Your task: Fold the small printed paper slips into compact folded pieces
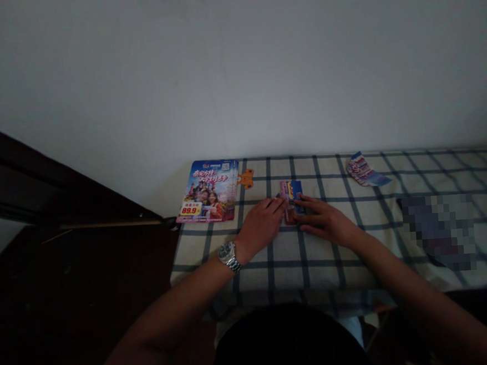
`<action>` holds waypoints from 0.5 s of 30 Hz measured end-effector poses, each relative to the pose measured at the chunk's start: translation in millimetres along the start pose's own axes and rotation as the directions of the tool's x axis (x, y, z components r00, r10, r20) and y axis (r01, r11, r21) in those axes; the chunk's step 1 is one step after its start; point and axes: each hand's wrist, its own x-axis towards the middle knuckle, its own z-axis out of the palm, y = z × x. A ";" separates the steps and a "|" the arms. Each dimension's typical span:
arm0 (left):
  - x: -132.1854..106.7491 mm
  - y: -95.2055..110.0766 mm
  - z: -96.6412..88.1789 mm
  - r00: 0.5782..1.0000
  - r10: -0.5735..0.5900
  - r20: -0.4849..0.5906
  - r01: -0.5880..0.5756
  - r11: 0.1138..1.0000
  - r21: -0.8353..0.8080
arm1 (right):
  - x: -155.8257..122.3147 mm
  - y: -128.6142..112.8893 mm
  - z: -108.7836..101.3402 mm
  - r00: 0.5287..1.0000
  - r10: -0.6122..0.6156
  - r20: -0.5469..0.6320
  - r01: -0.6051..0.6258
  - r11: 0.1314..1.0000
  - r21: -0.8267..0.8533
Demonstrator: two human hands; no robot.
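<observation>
A small folded leaflet [291,189], pink and blue with printed text, lies upright-wise on the checked cloth between my hands. My left hand [263,224], with a metal-band watch [228,256] on the wrist, has its fingers close together and holds the leaflet at its left edge. From the other side my right hand [326,219] rests spread fingers on the leaflet's right half. Parts of the leaflet are hidden under the fingertips. To the left of my left hand sits a stack of colourful printed flyers [206,192] marked 89.9.
The checked tablecloth [254,282] covers a table against a pale wall [261,81]. Folded leaflets [363,171] lie fanned out at the back right. A blurred-out dark object [436,233] is at the right. An orange bear print [246,178] shows beside the flyers. Dark floor lies left.
</observation>
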 end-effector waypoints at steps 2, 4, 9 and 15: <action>0.0 0.4 0.5 1.000 -0.001 0.001 0.001 1.000 0.008 | -0.4 0.6 0.1 1.000 0.002 0.000 -0.002 1.000 0.004; 0.2 1.0 0.7 1.000 -0.006 0.000 0.006 1.000 0.015 | 0.0 0.8 1.0 1.000 0.020 -0.002 -0.020 1.000 0.005; 0.2 1.5 -0.1 1.000 -0.027 -0.010 0.027 0.999 -0.021 | 1.1 0.0 2.5 0.999 0.043 -0.014 -0.043 0.999 0.022; -1.0 -1.3 -1.9 0.999 -0.025 -0.029 0.023 0.997 -0.077 | 0.5 -3.1 2.4 0.998 0.064 -0.022 -0.064 0.998 0.020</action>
